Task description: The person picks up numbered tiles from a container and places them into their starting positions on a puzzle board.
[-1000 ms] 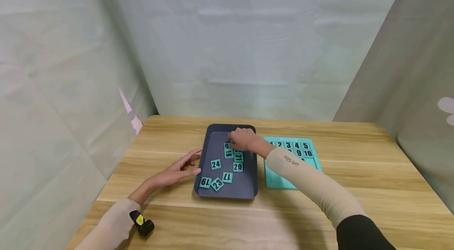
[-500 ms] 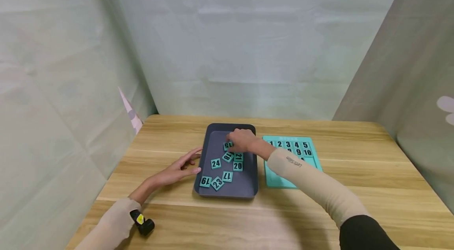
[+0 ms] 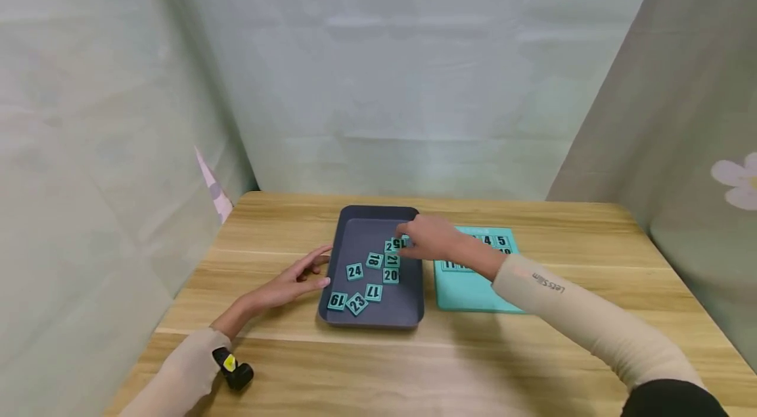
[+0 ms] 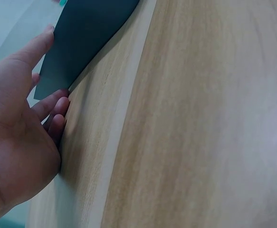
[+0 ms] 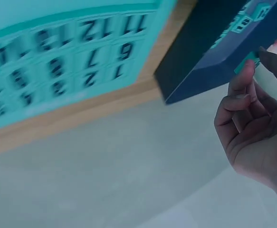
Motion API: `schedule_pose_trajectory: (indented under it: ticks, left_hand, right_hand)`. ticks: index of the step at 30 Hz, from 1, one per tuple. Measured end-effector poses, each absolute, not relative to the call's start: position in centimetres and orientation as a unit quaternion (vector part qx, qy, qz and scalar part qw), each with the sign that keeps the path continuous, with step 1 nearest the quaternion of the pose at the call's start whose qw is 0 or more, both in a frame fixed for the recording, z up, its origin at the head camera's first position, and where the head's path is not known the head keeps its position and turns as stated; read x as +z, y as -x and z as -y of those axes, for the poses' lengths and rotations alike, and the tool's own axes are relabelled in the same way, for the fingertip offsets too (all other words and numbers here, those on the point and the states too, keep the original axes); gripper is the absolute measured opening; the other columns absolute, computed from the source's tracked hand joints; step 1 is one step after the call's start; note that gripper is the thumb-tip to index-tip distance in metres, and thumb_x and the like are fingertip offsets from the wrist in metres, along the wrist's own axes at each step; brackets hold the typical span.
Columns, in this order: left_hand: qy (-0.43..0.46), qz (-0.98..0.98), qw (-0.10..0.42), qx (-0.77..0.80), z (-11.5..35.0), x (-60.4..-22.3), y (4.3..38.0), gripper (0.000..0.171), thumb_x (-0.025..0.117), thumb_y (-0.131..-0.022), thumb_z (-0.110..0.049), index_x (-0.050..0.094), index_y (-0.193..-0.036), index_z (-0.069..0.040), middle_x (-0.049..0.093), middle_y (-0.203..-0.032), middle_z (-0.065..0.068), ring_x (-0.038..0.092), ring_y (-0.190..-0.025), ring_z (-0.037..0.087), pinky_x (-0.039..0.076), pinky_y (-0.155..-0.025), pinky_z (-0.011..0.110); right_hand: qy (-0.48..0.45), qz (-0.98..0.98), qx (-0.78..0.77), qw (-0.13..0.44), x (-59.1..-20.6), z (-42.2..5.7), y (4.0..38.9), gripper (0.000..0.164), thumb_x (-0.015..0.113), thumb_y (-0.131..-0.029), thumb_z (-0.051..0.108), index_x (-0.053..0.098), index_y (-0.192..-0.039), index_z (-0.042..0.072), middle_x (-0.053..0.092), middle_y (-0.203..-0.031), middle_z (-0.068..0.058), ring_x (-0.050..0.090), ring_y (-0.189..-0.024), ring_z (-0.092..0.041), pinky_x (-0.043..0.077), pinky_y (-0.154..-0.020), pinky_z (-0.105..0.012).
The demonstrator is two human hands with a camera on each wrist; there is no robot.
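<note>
In the head view my right hand (image 3: pixel 434 238) is over the right side of a dark grey tray (image 3: pixel 397 313), pinching a teal number tile marked 15 (image 3: pixel 400 243) between thumb and fingertips. The right wrist view shows that pinch, with the tile's teal edge (image 5: pixel 246 61) between the fingers. Below it lie tiles 21 (image 3: pixel 392 261), 20 (image 3: pixel 390 276) and 18 (image 3: pixel 374 261), one more partly hidden. My left hand (image 3: pixel 288 284) rests at the tray's left rim, fingers loosely extended, thumb (image 4: pixel 36 46) against the tray's side.
Right of the tray lies a teal number board (image 3: pixel 476 292), its upper rows filled with number tiles, partly covered by my right forearm. Tiles 24 (image 3: pixel 354 271), 17 (image 3: pixel 373 293), 23 (image 3: pixel 357 303) and 19 (image 3: pixel 337 301) lie in the tray's left and front parts. Curtains (image 3: pixel 378 108) surround the wooden table (image 3: pixel 296 364).
The right hand has taken tile 15 from its place among the tiles and moved right with it. Tile 18 has turned and shifted left. The left hand keeps its place at the tray.
</note>
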State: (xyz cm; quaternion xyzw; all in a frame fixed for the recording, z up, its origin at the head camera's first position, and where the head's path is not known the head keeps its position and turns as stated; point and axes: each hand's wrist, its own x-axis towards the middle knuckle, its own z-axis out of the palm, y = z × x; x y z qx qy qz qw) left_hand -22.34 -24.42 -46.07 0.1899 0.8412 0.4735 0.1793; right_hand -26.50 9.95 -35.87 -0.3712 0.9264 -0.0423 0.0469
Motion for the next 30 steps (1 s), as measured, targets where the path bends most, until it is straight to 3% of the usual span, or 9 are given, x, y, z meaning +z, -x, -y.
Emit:
schedule_pose_trajectory:
  ticks: [4, 9, 18, 30]
  left_hand:
    - [-0.180, -0.846, 0.179, 0.470, 25.0, -45.9, 22.2, 0.070, 0.061, -0.104, -0.031, 0.024, -0.163, -0.027, 0.038, -0.162, 0.018, 0.040, -0.128, 0.033, 0.034, -0.099, 0.041]
    - [-0.178, -0.844, 0.185, 0.471, 25.3, -45.7, 22.1, 0.070, 0.060, -0.104, -0.033, 0.023, -0.163, -0.027, 0.036, -0.163, 0.019, 0.039, -0.130, 0.034, 0.034, -0.099, 0.042]
    - [-0.173, -0.846, 0.183, 0.470, 25.3, -45.7, 21.7, 0.071, 0.060, -0.104, -0.030, 0.022, -0.164, -0.025, 0.036, -0.162, 0.020, 0.038, -0.128, 0.033, 0.034, -0.096, 0.038]
    - [-0.171, -0.848, 0.181, 0.469, 25.4, -45.9, 21.9, 0.070, 0.059, -0.104, -0.033, 0.022, -0.163, -0.029, 0.037, -0.162, 0.019, 0.039, -0.130, 0.034, 0.034, -0.098, 0.042]
  right_hand:
    - [0.360, -0.932, -0.024, 0.041, -35.2, -12.4, 25.6, 0.038, 0.075, -0.093, 0.038, 0.074, -0.120, 0.011, 0.070, -0.066, 0.001, 0.066, -0.061, -0.009, 0.052, -0.056, -0.027]
    - [0.347, -0.937, -0.018, 0.033, -35.4, -16.0, 24.3, 0.035, 0.077, -0.091, 0.037, 0.076, -0.115, 0.012, 0.060, -0.053, 0.005, 0.055, -0.051, -0.004, 0.039, -0.046, -0.022]
    - [0.327, -0.943, -0.048, 0.041, -37.8, -21.3, 22.0, 0.030, 0.077, -0.091, 0.034, 0.077, -0.108, 0.009, 0.053, -0.051, 0.007, 0.040, -0.047, -0.002, 0.036, -0.047, -0.022]
    - [0.277, -0.959, -0.039, 0.039, -39.9, -25.2, 20.7, 0.032, 0.080, -0.087, 0.040, 0.077, -0.100, 0.010, 0.045, -0.053, 0.010, 0.037, -0.050, -0.003, 0.026, -0.047, -0.022]
